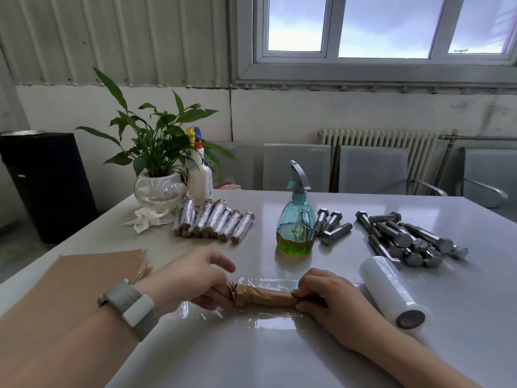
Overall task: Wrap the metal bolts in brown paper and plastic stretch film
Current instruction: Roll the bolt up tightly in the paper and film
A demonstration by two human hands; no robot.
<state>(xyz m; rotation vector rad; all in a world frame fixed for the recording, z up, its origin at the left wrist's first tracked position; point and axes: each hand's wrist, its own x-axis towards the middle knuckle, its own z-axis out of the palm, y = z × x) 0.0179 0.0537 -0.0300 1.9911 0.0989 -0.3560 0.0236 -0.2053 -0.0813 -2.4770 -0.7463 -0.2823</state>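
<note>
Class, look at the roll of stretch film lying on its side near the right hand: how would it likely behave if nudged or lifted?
The stretch film roll is a cylinder lying on its side on the glossy table, so it would probably roll if nudged. Its thick winding suggests it is fairly stiff. The smooth film may feel slippery.

A leafy green plant in a round glass bowl [159, 189], a white spray bottle [200, 179] and a teal spray bottle of green liquid [296, 224] stand on a glossy white table [251, 359] below a window [386, 26].
</note>
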